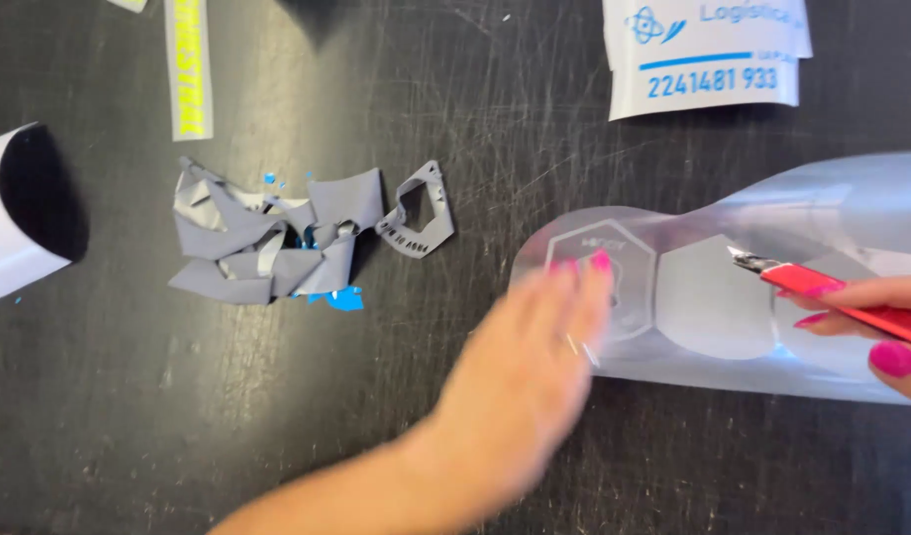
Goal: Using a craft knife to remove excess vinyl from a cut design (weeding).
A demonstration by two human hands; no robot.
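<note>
Vinyl sheet (772, 297) lies right on the tabletop (277, 416); some shapes look weeded, others remain. Left hand (520, 372), blurred with fingers spread apart, presses its near-left end. Right hand (871, 317) is clamped on a red craft knife (832, 295). Grey scraps (277, 243) lie piled to the left.

Sign or sticker workshop, scratched black worktable (376, 416), heap of grey vinyl offcuts (267, 243), cut film sheet (713, 297), red craft knife (832, 297), printed decals (708, 54)

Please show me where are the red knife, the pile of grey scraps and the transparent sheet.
red knife (837, 294), head view, on its handle.
grey scraps (267, 238), head view, pile's middle.
transparent sheet (713, 297), head view, on its grey hexagon.
</note>
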